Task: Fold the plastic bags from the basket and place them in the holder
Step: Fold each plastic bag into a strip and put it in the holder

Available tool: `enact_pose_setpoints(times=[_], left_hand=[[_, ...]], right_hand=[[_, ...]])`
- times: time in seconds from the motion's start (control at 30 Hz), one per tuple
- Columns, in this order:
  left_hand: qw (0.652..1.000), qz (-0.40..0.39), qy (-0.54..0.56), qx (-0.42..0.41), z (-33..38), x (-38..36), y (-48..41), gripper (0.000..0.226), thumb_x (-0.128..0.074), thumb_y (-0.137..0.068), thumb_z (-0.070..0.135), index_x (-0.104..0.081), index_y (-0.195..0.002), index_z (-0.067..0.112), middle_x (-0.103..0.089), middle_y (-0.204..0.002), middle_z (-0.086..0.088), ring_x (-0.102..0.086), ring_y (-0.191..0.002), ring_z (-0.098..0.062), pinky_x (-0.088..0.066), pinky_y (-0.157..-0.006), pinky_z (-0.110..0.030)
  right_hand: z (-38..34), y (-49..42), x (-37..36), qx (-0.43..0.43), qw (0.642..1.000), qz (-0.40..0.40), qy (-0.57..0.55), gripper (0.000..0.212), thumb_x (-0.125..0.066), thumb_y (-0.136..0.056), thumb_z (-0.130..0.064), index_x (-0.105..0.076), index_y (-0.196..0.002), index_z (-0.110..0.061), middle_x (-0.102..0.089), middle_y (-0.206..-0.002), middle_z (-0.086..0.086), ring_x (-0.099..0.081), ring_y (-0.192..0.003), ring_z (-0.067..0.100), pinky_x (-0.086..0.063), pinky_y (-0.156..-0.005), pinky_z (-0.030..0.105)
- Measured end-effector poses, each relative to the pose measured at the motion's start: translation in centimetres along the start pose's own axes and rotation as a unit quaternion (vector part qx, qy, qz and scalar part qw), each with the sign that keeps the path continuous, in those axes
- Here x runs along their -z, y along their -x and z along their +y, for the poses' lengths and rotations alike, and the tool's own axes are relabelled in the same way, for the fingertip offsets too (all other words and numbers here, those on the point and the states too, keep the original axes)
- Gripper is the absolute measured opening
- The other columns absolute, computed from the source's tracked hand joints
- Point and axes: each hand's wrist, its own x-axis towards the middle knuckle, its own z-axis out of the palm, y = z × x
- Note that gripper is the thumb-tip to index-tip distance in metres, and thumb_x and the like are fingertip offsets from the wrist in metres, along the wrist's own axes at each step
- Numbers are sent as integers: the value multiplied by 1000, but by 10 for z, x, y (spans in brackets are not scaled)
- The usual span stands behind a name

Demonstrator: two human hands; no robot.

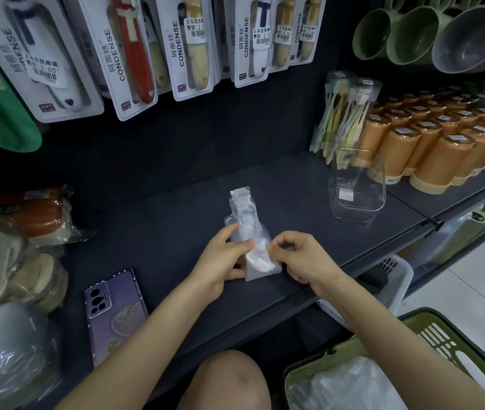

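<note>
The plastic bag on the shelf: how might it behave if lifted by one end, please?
The plastic bag looks thin and crinkled, so probably floppy and very light. Its glossy film may slip, and the folded near end might spring open if released.

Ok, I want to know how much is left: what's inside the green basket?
Crumpled clear plastic bags lie in the basket. The right forearm crosses over it and the frame cuts off its near side, so how many remain cannot be told.
</note>
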Motion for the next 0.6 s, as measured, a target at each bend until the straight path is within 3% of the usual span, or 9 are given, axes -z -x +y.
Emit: enact_pose_setpoints(times=[0.17, 0.3, 0.43, 0.5, 0.53, 0.6], left_hand=[[999, 32, 18, 35, 9, 4, -9, 50, -62, -93, 12, -41, -138, 16, -66, -104, -11, -69, -85, -23, -60, -65, -34], [994, 84, 41, 52, 15, 3, -25, 65, -65, -91, 13, -29, -145, 9, -60, -109, -17, -67, -91, -29, -60, -71, -40], [990, 132, 33, 37, 23, 2, -38, 47, -61, -94, 30, -45, -130, 5, -62, -109, -17, -67, -93, -30, -60, -70, -41], [977, 195, -73, -53, 20, 2, -39, 38, -56, -96, 28, -49, -125, 6, -65, -98, -11, -67, -89, -29, -59, -72, -42], [944, 229, -193, -139, 15, 3, -38, 33, -54, -96, 25, -52, -123, 6, -65, -91, -7, -66, -87, -27, -56, -77, -41], [808, 248, -421, -328, 5, 9, -35, 28, -52, -96, 22, -60, -117, 7, -66, -93, -6, -62, -89, -26, -47, -85, -35]], right_hand=[[-1, -3, 7, -32, 997, -31, 70, 9, -58, -89, -4, -61, -81, -5, -49, -49, -2, -27, -32, 7, -21, -34, 16], [-1, -4, 12, -24, 992, -36, 117, 10, -59, -85, -2, -61, -76, -3, -41, -40, -5, -26, -31, 7, -22, -34, 17], [1, -6, 21, 7, 984, -42, 173, 11, -63, -85, -5, -64, -74, -3, -40, -34, -12, -33, -30, 2, -26, -37, 13], [1, -9, 29, 26, 977, -35, 207, 11, -64, -84, -5, -66, -73, -4, -47, -38, -14, -42, -39, -1, -33, -46, 11], [1, -10, 33, 36, 974, -32, 221, 10, -65, -83, -6, -68, -73, -4, -52, -44, -14, -47, -46, -1, -38, -52, 14], [2, -14, 42, 45, 968, -34, 245, 10, -66, -82, -8, -69, -72, -8, -58, -54, -10, -52, -56, 3, -44, -62, 21]])
